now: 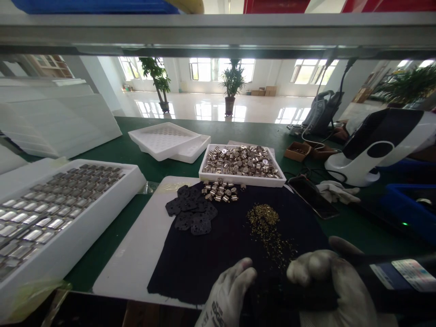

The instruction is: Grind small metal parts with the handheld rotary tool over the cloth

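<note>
At the near edge of the bench (112,236), the right hand (337,290) wraps its gloved fingers (308,270) around a dark handheld tool (391,277), long axis pointing left to the black cloth (221,254). The left hand (228,295) rests curled beside it; what it holds cannot be told. A careless sweep could scatter the gold bits (269,227) just ahead, or the loose metal cylinders (221,190) beyond.
</note>
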The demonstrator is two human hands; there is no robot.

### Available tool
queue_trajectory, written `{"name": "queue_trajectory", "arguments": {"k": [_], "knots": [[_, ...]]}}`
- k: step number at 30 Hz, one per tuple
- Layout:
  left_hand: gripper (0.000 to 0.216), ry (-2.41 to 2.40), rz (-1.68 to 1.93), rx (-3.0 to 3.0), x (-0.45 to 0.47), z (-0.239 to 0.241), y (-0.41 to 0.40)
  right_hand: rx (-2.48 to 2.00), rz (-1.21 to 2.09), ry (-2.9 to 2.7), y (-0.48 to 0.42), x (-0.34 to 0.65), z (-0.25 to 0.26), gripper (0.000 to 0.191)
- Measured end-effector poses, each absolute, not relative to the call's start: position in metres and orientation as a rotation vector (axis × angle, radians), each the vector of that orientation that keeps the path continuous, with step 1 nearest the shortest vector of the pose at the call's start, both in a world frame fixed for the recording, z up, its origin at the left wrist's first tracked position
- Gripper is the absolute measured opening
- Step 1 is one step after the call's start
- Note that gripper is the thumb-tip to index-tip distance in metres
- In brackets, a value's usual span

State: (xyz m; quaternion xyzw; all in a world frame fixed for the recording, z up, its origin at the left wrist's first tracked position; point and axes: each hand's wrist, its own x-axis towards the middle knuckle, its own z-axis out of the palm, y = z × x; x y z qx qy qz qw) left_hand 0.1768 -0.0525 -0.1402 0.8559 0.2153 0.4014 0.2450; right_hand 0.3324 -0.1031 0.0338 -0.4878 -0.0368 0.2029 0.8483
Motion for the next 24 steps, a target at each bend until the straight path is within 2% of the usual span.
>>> {"name": "queue_trajectory", "arguments": {"k": [2,6,13,15,18,22,24], "knots": [[0.104,0.543,1.167,2.339,0.178,-0.147,-0.052,-1.025,0.426,-0.079,-0.103,0.333,0.035,0.069],[0.104,0.608,0.879,2.235,0.170,-0.121,-0.056,-1.034,0.414,-0.115,-0.101,0.330,0.039,0.058],[0.055,0.653,0.775,2.158,0.161,-0.077,-0.059,-1.023,0.451,-0.085,-0.099,0.333,0.036,0.060],[0.047,0.692,0.755,2.163,0.162,-0.072,-0.058,-1.017,0.453,-0.091,-0.099,0.336,0.034,0.059],[0.053,0.669,0.777,2.170,0.163,-0.069,-0.057,-1.019,0.466,-0.083,-0.097,0.337,0.034,0.057],[0.047,0.685,0.774,2.180,0.163,-0.071,-0.056,-1.018,0.464,0.030,-0.095,0.336,0.038,0.065],[0.052,0.701,0.748,2.194,0.164,-0.075,-0.057,-1.020,0.457,0.017,-0.094,0.335,0.041,0.064]]}}
